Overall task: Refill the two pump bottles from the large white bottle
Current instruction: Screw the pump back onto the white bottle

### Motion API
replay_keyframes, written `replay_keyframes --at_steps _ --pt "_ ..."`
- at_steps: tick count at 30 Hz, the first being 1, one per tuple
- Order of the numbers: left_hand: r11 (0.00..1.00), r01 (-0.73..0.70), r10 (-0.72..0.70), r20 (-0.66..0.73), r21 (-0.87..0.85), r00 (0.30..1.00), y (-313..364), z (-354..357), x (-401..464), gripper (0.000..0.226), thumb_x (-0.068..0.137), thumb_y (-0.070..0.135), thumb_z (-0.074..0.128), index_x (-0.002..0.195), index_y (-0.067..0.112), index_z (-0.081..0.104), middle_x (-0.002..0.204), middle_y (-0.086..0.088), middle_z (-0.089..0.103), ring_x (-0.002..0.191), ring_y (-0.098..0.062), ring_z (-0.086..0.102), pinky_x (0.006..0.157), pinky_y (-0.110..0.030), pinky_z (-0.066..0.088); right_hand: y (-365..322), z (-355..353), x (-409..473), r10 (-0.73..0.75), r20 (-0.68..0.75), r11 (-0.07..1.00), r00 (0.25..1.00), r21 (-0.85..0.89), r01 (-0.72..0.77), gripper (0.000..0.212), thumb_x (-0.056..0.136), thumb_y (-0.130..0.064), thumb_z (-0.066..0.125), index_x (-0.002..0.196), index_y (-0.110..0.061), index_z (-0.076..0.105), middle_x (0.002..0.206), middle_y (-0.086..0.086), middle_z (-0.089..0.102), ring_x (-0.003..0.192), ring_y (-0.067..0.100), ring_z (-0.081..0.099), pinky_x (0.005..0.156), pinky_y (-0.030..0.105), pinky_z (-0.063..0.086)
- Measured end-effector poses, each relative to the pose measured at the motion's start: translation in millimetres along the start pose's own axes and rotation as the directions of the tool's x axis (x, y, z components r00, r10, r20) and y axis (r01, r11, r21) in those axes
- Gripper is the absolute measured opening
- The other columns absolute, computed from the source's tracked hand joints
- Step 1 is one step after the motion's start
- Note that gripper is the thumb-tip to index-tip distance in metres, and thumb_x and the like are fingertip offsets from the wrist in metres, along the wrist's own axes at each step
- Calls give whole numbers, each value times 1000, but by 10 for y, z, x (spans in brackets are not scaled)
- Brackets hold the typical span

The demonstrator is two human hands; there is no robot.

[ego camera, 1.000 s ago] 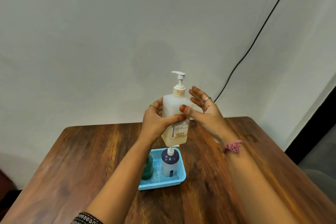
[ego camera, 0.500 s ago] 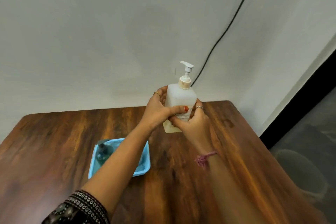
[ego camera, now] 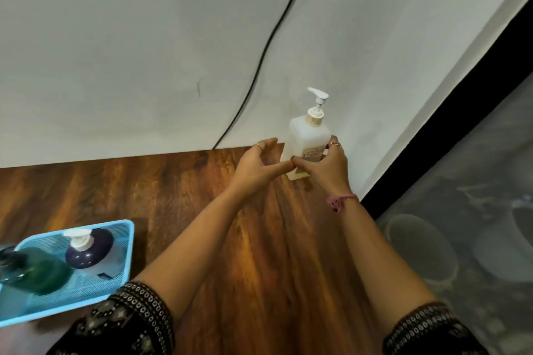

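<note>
large bottle (ego camera: 308,141) at table's (ego camera: 259,239) far right corner; two pump bottles (ego camera: 86,248) in basket (ego camera: 127,253), near left

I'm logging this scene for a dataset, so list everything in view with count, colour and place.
large white bottle: 1, white with a pump top, far right of the table by the wall
table: 1, brown wood, fills the foreground
basket: 1, light blue, near left of the table
green pump bottle: 1, dark green, in the basket, left
navy pump bottle: 1, navy with a white pump, in the basket, right
cable: 1, black, on the wall
left hand: 1, open beside the large bottle
right hand: 1, holds the large bottle
</note>
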State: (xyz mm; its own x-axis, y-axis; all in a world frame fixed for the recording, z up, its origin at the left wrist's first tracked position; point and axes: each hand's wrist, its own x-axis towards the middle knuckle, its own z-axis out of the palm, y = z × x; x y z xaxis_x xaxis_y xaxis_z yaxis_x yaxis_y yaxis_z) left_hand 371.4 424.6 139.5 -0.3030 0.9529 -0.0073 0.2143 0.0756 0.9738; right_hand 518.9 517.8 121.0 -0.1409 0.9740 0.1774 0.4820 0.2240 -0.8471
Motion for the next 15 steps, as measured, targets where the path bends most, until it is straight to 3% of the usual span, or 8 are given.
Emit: replay_keyframes --at_steps 3,9,15 --pt "999 38 -38 -17 9 999 -146 72 103 63 77 27 78 133 15 51 128 0 59 115 -11 58 100 -34 48 341 63 326 83 4 996 997 27 -83 80 48 -38 86 117 -18 49 112 6 58 102 22 58 84 38 55" --pt "993 111 -114 -80 -36 990 -393 11 228 43 83 15 71 124 12 57 120 0 64 109 -7 60 99 -27 47 930 356 551 156 39 987 987 37 -157 83 54 -18 87 125 -14 47 112 2 56 97 17 57 72 23 52" --pt "983 170 -176 -99 -65 979 -566 -37 318 35 82 11 71 116 15 61 115 -2 67 107 -12 62 100 -34 48 1289 515 566 229 13 973 973 31 -229 83 52 -21 90 123 -10 48 113 5 57 95 16 59 57 5 42"
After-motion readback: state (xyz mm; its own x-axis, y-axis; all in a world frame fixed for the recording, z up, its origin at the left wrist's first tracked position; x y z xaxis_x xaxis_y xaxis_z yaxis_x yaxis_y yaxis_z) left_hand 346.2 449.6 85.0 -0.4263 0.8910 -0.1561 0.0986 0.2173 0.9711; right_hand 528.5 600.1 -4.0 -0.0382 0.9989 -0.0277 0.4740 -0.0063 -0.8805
